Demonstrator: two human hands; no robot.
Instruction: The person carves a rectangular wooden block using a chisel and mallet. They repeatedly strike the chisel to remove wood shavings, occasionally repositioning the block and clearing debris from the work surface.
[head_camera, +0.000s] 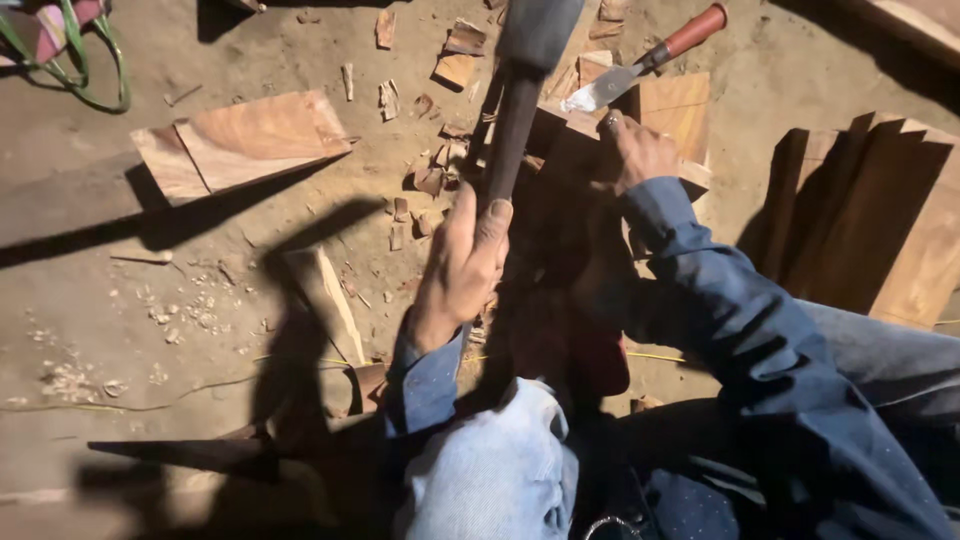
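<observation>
My left hand (462, 268) is wrapped around the dark handle of a mallet (515, 120). The mallet's grey head rises toward the camera at the top centre. My right hand (640, 150) reaches forward in a blue sleeve and clamps its fingers over the edge of a wooden block (672, 110). A chisel (640, 62) with a red handle and a flat metal blade lies across the top of that block, just beyond my right fingers. Neither hand touches it. My knees in jeans fill the bottom of the view.
A flat wooden board (240, 140) lies on the dirt floor at the left. Several upright planks (880, 220) stand at the right. Wood chips (430, 180) are scattered around the block, a narrow wood strip (325, 295) lies near my left arm, and green straps (90, 60) show at the top left.
</observation>
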